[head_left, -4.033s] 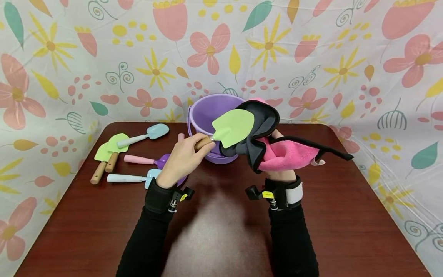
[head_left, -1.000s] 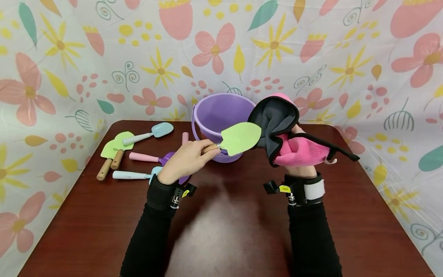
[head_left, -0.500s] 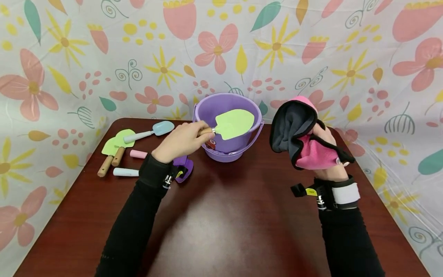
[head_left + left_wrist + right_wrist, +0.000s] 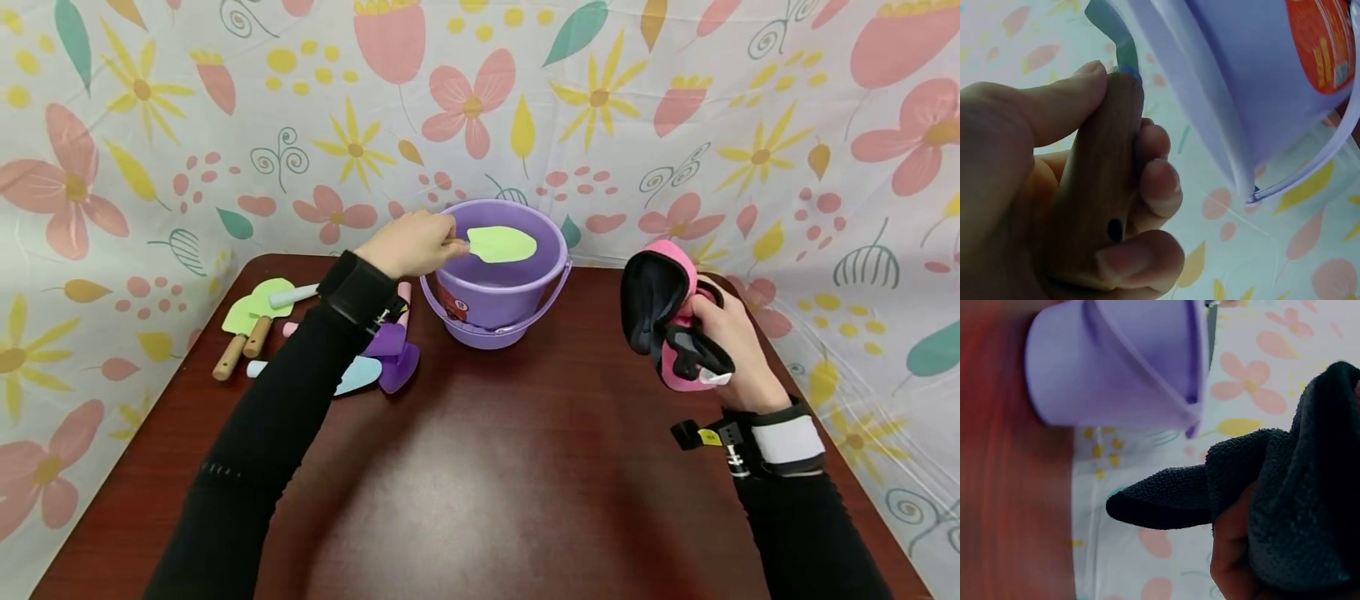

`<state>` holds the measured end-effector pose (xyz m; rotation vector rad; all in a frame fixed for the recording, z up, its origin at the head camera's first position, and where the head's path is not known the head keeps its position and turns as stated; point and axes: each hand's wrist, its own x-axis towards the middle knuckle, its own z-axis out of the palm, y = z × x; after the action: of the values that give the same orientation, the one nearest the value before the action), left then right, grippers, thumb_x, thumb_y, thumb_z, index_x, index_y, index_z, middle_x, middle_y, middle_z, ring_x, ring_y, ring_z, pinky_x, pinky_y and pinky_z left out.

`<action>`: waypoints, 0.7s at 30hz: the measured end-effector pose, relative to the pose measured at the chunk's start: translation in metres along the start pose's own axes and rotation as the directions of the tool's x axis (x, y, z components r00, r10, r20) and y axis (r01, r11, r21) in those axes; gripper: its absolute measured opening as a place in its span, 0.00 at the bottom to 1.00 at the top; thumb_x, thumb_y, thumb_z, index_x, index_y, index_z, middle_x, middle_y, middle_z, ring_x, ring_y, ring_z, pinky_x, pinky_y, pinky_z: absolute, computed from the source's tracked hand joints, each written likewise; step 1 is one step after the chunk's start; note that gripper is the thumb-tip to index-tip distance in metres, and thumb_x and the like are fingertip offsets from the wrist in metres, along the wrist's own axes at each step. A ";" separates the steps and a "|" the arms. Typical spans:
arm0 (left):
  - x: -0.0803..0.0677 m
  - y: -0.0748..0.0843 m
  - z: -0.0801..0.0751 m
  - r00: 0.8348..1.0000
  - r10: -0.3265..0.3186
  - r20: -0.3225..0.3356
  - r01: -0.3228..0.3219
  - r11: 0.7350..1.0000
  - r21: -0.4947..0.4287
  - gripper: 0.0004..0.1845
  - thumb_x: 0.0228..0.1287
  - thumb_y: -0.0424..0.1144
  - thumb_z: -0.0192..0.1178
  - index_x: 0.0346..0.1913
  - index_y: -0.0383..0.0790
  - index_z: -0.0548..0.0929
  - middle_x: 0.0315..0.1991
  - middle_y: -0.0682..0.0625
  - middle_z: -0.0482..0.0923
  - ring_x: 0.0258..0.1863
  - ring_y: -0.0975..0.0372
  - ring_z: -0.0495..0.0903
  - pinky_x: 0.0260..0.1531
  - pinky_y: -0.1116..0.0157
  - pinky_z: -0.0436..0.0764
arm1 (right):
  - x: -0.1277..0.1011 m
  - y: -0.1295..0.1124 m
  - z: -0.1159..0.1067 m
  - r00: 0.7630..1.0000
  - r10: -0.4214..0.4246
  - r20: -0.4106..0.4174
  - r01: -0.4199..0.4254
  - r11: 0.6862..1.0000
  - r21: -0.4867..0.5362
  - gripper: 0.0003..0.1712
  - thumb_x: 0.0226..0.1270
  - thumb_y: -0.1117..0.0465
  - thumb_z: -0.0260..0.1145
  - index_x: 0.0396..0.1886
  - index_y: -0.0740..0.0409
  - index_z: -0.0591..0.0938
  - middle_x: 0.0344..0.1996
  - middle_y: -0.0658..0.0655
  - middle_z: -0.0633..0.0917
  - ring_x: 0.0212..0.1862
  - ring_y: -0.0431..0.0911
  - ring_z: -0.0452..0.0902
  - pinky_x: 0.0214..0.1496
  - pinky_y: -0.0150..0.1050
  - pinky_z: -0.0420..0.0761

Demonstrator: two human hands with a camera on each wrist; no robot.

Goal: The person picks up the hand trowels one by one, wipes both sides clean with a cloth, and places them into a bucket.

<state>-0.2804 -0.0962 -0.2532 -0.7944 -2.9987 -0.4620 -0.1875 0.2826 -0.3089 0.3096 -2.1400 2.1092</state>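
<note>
My left hand (image 4: 415,243) holds a green trowel (image 4: 502,244) by its wooden handle, with the blade over the mouth of a purple bucket (image 4: 491,304). In the left wrist view, fingers and thumb wrap the wooden handle (image 4: 1100,169) beside the bucket's rim. Off to the right, my right hand (image 4: 738,346) grips a bunched pink and dark grey cloth (image 4: 678,262) with black edging, raised above the table. In the right wrist view the dark cloth (image 4: 1310,506) covers most of that hand, and the bucket (image 4: 1110,369) stands apart from it.
Two green trowels (image 4: 240,317) with wooden handles lie at the table's left. Nearer the bucket are purple shovels (image 4: 400,369) and a light blue shovel (image 4: 360,375), partly hidden by my left arm. A flowered sheet (image 4: 637,125) hangs behind the brown table (image 4: 525,467).
The trowel has moved away from the cloth, then up and forward over the bucket with my left hand. My right hand has carried the cloth to the right, where it is more bunched.
</note>
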 end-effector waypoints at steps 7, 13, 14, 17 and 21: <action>0.032 0.003 0.004 0.989 -0.015 0.148 -0.003 0.993 0.121 0.14 0.73 0.44 0.55 0.36 0.35 0.79 0.32 0.47 0.72 0.35 0.54 0.72 0.44 0.58 0.72 | -0.010 0.018 -0.015 0.991 0.100 -0.089 -0.111 0.985 -0.131 0.12 0.72 0.69 0.52 0.48 0.58 0.79 0.33 0.50 0.79 0.30 0.40 0.73 0.32 0.28 0.74; 0.050 0.005 0.010 0.973 -0.054 0.224 0.009 0.980 0.199 0.14 0.70 0.41 0.59 0.47 0.31 0.81 0.46 0.42 0.78 0.46 0.52 0.76 0.53 0.56 0.72 | -0.017 0.037 -0.034 0.993 0.055 -0.109 -0.101 0.870 -0.483 0.16 0.73 0.63 0.50 0.56 0.59 0.76 0.38 0.46 0.79 0.41 0.42 0.70 0.41 0.25 0.71; 0.052 0.004 0.011 0.971 -0.062 0.231 0.014 0.979 0.203 0.14 0.70 0.40 0.59 0.48 0.31 0.81 0.48 0.41 0.79 0.47 0.52 0.76 0.53 0.56 0.72 | -0.018 0.040 -0.037 0.992 0.053 -0.112 -0.104 0.848 -0.519 0.17 0.74 0.62 0.50 0.57 0.60 0.76 0.39 0.47 0.79 0.41 0.42 0.70 0.42 0.25 0.70; 0.055 0.003 0.015 0.968 -0.073 0.241 0.018 0.975 0.222 0.14 0.68 0.39 0.61 0.49 0.30 0.80 0.50 0.40 0.79 0.52 0.51 0.76 0.56 0.57 0.71 | -0.021 0.046 -0.045 0.993 0.036 -0.108 -0.095 0.782 -0.616 0.18 0.74 0.61 0.50 0.58 0.62 0.76 0.41 0.54 0.79 0.42 0.42 0.69 0.43 0.25 0.67; 0.057 0.001 0.018 0.973 -0.053 0.227 -0.006 0.968 0.251 0.12 0.66 0.35 0.62 0.46 0.30 0.80 0.49 0.39 0.80 0.52 0.51 0.76 0.55 0.58 0.71 | -0.026 0.052 -0.054 0.994 0.017 -0.106 -0.087 0.714 -0.695 0.19 0.73 0.60 0.51 0.58 0.63 0.77 0.45 0.64 0.79 0.42 0.41 0.69 0.44 0.26 0.65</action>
<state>-0.3279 -0.0626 -0.2651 -0.8436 -3.1894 0.0165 -0.1776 0.3385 -0.3642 0.0580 -2.6986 1.1302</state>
